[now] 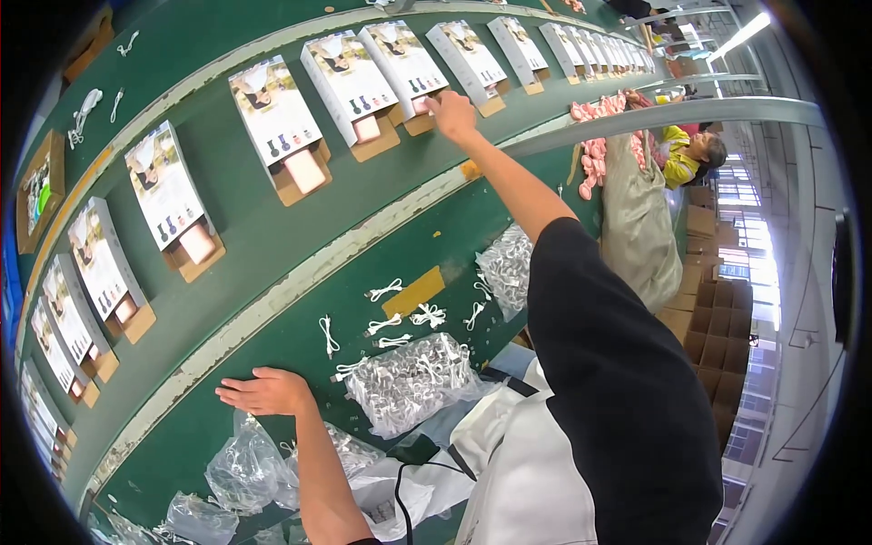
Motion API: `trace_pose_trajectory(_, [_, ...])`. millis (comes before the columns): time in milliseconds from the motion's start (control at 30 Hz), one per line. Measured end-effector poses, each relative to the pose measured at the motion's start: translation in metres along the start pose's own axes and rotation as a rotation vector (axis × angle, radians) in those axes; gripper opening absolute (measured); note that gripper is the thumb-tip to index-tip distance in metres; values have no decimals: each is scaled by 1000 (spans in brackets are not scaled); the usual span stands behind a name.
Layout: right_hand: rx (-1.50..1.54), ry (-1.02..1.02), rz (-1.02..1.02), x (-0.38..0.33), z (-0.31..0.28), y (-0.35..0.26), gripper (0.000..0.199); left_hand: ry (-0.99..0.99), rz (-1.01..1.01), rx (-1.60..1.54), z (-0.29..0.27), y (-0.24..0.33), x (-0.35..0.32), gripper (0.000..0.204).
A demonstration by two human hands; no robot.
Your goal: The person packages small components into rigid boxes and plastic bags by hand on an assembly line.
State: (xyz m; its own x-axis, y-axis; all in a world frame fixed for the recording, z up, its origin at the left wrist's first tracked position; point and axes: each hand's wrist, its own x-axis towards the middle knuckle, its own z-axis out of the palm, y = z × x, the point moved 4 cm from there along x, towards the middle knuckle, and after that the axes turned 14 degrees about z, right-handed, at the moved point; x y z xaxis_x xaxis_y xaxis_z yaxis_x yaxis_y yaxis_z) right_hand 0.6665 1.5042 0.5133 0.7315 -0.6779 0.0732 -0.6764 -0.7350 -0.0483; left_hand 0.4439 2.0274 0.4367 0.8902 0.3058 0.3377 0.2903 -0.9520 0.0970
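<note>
My right hand [453, 116] reaches far across to the open lower end of a white printed box [393, 53] on the conveyor. Its fingers are curled beside a pink item [421, 105] that shows at the box's mouth; anything small between the fingertips is hidden. My left hand [265, 392] hovers or rests near the belt's near rail, fingers stretched out and nothing in it. Between my arms lies a clear bag packed with white cables [413, 386]. Loose white cables [329, 334] are scattered just beyond it, near a yellow-brown patch [413, 292].
Several similar boxes [166, 186] lie in a row along the green belt, flaps open, some with pink items showing. Another cable bag [506, 271] sits by my right sleeve. Crumpled plastic bags [245, 465] are at the lower left. A co-worker [688, 156] is at far right.
</note>
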Motion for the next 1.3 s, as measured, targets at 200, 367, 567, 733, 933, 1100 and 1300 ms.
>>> trace_pose_trajectory(200, [232,-386,-600,-240,-48,-34,26,-6,-1,-5,0,-25,1,56])
trace_pose_trajectory(367, [47,-393,-921,-335,0,-28,43,23,12,34,5,-46,5,57])
trace_pose_trajectory(567, [482,-540,-370,-272,-2,-22,19,28,14,63,4,-66,10,57])
trace_pose_trajectory(733, [539,-288,83,-123,3,-41,25,56,35,33,4,-78,16,57])
trace_pose_trajectory(933, [440,53,-276,-137,-9,-84,36,45,12,46,7,-100,20,58])
trace_pose_trajectory(1100, [332,-656,-961,-323,-30,-56,34,25,10,58,9,-109,24,55])
trace_pose_trajectory(1300, [128,-620,-1218,-395,-15,-46,26,48,10,42,7,-128,28,55])
